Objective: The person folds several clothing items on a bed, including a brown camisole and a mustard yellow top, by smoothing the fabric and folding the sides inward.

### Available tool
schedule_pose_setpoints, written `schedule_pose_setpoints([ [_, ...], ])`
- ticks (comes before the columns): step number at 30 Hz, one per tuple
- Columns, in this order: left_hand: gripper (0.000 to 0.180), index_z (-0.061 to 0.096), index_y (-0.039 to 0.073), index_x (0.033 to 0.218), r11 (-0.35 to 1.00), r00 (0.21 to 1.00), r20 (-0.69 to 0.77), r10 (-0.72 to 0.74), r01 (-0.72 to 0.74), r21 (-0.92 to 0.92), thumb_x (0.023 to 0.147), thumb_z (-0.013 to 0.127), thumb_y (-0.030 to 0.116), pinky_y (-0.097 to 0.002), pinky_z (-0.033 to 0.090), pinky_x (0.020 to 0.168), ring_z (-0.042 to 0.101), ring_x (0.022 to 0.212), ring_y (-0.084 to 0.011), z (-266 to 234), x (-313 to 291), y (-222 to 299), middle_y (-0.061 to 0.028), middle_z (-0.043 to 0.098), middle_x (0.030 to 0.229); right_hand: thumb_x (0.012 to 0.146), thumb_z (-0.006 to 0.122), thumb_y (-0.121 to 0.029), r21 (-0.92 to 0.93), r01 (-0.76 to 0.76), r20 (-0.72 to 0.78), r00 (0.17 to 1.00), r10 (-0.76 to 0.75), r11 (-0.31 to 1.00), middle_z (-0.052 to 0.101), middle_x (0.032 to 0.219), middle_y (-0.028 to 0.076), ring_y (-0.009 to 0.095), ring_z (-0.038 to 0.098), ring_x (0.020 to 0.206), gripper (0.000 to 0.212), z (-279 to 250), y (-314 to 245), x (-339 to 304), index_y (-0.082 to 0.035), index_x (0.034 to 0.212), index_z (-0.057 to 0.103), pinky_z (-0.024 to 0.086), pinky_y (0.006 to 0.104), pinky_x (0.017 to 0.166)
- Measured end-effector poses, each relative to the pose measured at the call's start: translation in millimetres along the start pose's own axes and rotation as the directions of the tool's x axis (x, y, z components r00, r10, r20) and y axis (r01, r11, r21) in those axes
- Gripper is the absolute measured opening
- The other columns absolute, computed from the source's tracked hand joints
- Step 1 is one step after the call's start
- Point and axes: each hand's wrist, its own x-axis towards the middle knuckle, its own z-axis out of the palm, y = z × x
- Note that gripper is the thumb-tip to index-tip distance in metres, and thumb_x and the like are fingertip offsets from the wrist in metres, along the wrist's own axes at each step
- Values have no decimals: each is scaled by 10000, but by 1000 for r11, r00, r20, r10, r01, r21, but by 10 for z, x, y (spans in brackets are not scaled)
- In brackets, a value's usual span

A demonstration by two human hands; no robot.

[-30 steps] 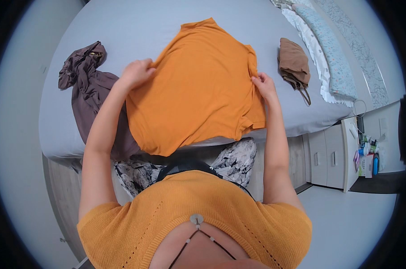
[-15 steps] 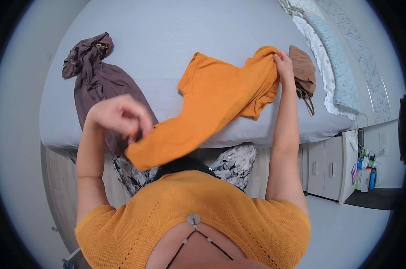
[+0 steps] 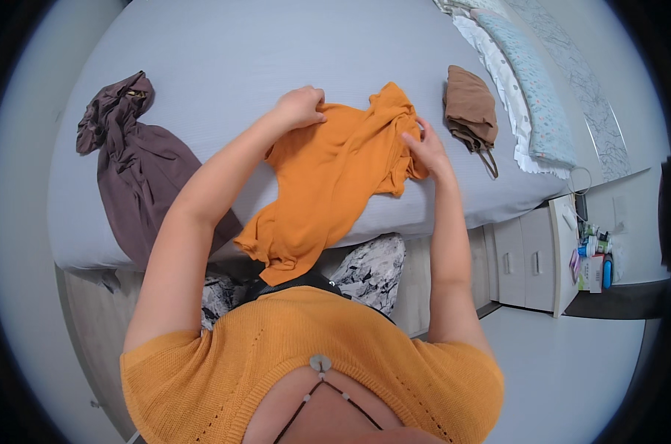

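An orange short-sleeved top (image 3: 328, 177) lies rumpled across the near edge of the bed, its lower end hanging over toward my lap. My left hand (image 3: 301, 108) is closed on the top's far left edge, with the fingertips bent around the cloth. On the right side, my right hand (image 3: 428, 151) holds the bunched fabric between thumb and fingers; part of its grip is hidden in the folds. A dark purple-brown garment (image 3: 146, 166) is spread to the left, crumpled at its far end. To the right sits a folded brown garment (image 3: 470, 107) with thin straps.
The bed (image 3: 224, 52) has a pale grey sheet. Light blue patterned bedding (image 3: 528, 96) lines its right side. A white drawer cabinet (image 3: 524, 259) stands at the right, with small bottles and boxes (image 3: 594, 255) beside it. My patterned trousers (image 3: 372, 274) touch the bed's front.
My left hand has moved from the top's near end to its far left edge. My right hand has come nearer and leftward, and the top now lies more bunched, its near end dropped.
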Motion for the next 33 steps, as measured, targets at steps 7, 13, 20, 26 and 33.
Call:
schedule_pose_setpoints([
  [7, 166, 623, 97, 885, 857, 966, 1, -259, 230, -461, 810, 653, 241, -216, 391, 406, 499, 482, -66, -865, -53, -655, 12, 561, 669, 813, 456, 60, 56, 254, 296, 919, -259, 966, 654, 1063, 54, 129, 589, 1002, 361, -544, -631, 384, -5, 1127, 623, 443, 256, 916],
  [13, 282, 605, 62, 966, 677, 841, -279, -464, 134, -724, 806, 691, 277, -261, 499, 539, 590, 578, -124, -1617, 81, -1829, -50, 620, 728, 802, 385, 66, -164, 460, 77, 888, -454, 873, 694, 997, 68, 162, 630, 933, 377, -429, -1231, 1633, -30, 987, 700, 459, 264, 891],
  [20, 515, 519, 31, 1256, 985, 571, -808, -145, 157, -65, 828, 664, 278, -343, 465, 884, 543, 1094, -253, -1040, 317, -2414, -184, 547, 1203, 778, 671, -364, -657, 405, -112, 782, -613, 636, 217, 1477, 252, 409, 403, 1259, 601, 412, -1159, 2321, -227, 1332, 483, 370, 473, 1015],
  [26, 234, 600, -23, 1026, 967, 908, -417, -30, -79, -242, 859, 591, 140, -334, 450, 887, 555, 1049, -272, -306, -438, -1548, -126, 579, 1145, 818, 639, -177, -391, 574, -36, 772, -635, 720, 498, 1272, 228, 369, 454, 1212, 351, 950, -225, 1397, -73, 1149, 589, 389, 405, 1000],
  [33, 402, 560, 18, 1134, 912, 910, -304, 282, -353, -211, 785, 676, 182, -366, 430, 919, 509, 1094, -308, -119, -1224, -296, -146, 533, 1190, 783, 660, -112, -170, 417, 11, 907, -421, 893, 595, 980, 118, 284, 555, 983, 175, 1023, -417, -11, -57, 948, 643, 444, 369, 862],
])
